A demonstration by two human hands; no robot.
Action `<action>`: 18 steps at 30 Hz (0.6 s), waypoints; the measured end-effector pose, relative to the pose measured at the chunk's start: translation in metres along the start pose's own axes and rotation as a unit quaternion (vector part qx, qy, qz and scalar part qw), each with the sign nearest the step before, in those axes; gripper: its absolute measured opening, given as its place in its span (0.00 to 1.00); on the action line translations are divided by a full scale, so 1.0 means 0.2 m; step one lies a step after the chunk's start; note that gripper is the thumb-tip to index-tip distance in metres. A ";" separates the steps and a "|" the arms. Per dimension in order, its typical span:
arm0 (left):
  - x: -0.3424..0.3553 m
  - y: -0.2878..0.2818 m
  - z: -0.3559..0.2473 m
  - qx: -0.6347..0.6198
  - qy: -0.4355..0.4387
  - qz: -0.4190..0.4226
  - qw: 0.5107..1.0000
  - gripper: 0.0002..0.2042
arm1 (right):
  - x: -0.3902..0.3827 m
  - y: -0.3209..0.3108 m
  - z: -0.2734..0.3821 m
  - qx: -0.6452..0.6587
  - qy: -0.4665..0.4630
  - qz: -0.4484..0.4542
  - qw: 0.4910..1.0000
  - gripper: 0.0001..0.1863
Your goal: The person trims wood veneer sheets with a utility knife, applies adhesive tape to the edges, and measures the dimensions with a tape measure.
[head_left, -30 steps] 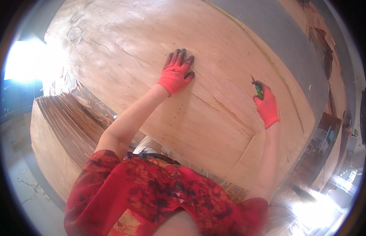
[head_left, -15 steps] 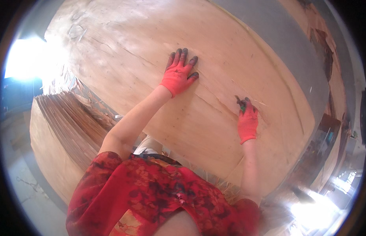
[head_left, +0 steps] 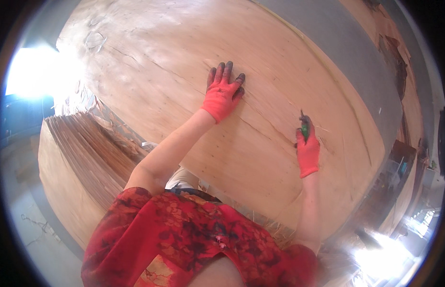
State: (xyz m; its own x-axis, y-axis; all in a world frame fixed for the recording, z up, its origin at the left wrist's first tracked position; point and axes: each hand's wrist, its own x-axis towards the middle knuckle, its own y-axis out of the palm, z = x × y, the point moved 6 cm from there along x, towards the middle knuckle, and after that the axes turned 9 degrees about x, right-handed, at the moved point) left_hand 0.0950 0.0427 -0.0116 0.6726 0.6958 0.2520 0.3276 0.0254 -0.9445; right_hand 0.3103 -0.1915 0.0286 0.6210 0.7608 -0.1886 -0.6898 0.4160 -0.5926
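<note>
A large pale wood veneer sheet point(head_left: 260, 172) with cracks and a split running along the grain fills the middle. My left hand point(head_left: 222, 93), in a red glove with dark fingertips, lies spread and flat on it, above the centre. My right hand point(head_left: 307, 148), gloved alike, is lower and to the right on the same sheet, closed around a small green-handled tool point(head_left: 304, 128) with a thin dark tip pointing away from me. A few pale splinters or scratches show on the veneer beside the tool.
A thick stack of veneer sheets point(head_left: 83, 158) stands at left, with torn scraps point(head_left: 103, 117) behind it. A grey strip point(head_left: 346, 52) borders the sheet's far right, with more wood pieces point(head_left: 394, 62) beyond. Bright light comes from upper left and lower right.
My right hand moved left and toward me with the tool, then shifted slightly right. My left hand has slid a little to the right, staying spread on the veneer.
</note>
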 end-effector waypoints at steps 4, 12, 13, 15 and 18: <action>0.03 0.06 0.13 -0.065 -0.037 -0.029 0.997 0.20 | 0.04 0.32 0.24 0.240 0.058 0.117 0.962 0.33; 0.05 0.05 0.16 -0.047 -0.047 -0.050 0.997 0.20 | 0.28 0.78 0.36 0.342 0.133 0.166 0.915 0.23; 0.05 0.04 0.16 -0.047 -0.040 -0.050 0.997 0.20 | 0.30 0.80 0.33 0.409 0.158 0.165 0.884 0.21; 0.05 0.03 0.17 -0.060 -0.047 -0.052 0.996 0.22 | 0.31 0.83 0.33 0.484 0.198 0.151 0.839 0.18; 0.05 0.04 0.18 -0.094 -0.071 -0.055 0.992 0.25 | 0.27 0.77 0.44 0.453 0.207 0.127 0.858 0.18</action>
State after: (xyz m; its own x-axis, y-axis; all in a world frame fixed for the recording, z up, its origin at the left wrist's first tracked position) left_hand 0.0806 0.0754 -0.0243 0.5294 0.7912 0.3060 0.5202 -0.0179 -0.8538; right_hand 0.2049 -0.0436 -0.0032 0.3582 0.7203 -0.5940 -0.7118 0.6224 0.3255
